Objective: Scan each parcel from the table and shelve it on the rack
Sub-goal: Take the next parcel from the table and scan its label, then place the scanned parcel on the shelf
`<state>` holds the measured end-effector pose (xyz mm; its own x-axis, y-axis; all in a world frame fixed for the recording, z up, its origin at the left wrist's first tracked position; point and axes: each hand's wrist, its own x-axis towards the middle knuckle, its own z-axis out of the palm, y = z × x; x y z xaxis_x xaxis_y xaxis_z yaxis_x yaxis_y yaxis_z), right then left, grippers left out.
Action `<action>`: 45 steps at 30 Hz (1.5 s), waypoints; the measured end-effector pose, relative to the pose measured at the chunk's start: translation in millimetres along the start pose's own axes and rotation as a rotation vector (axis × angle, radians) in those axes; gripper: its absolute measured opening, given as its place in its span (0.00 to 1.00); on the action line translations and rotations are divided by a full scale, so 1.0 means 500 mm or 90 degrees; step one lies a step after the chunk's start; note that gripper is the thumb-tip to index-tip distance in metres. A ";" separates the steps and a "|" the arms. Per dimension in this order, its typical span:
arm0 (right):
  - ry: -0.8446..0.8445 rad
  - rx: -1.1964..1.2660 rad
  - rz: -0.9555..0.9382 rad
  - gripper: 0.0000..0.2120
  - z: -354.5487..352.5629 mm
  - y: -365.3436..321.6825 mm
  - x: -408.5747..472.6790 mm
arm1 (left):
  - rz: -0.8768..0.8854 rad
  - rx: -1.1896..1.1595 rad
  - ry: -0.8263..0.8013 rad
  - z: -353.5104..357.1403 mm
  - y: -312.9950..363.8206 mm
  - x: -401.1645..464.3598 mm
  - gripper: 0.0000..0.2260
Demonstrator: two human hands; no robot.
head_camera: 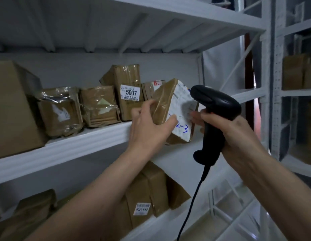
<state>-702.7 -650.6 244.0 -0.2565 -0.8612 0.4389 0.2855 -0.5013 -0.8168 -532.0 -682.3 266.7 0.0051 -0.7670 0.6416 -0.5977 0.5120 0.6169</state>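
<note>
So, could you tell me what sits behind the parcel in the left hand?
Behind the held parcel a shelved parcel with a red-printed label peeks out; its lower part is covered.

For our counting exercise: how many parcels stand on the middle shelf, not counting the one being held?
5: big box far left, two crumpled parcels, the tall 5007 parcel, one behind the held parcel. More may be hidden.

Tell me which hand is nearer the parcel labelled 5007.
Left. The left hand, gripping a small parcel, sits just below-right of the 5007 parcel; the right hand, holding the scanner, is farther right.
</note>
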 end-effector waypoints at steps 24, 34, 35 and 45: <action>-0.178 0.169 0.303 0.07 -0.091 0.037 0.449 | 0.157 0.730 -0.100 0.236 0.114 0.323 0.34; -0.181 0.184 0.336 0.07 -0.113 0.079 0.440 | 0.037 0.873 -0.144 0.225 0.084 0.377 0.29; -0.187 0.195 0.339 0.07 -0.114 0.082 0.435 | 0.037 0.870 -0.144 0.224 0.083 0.379 0.29; -0.219 0.240 0.307 0.11 -0.108 0.101 0.378 | 0.126 0.589 -0.040 0.202 0.092 0.309 0.30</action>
<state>-786.9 -834.2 265.6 0.2677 -0.9415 0.2046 0.6103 0.0014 -0.7922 -639.6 -816.4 348.2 -0.1918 -0.7318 0.6540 -0.9814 0.1457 -0.1247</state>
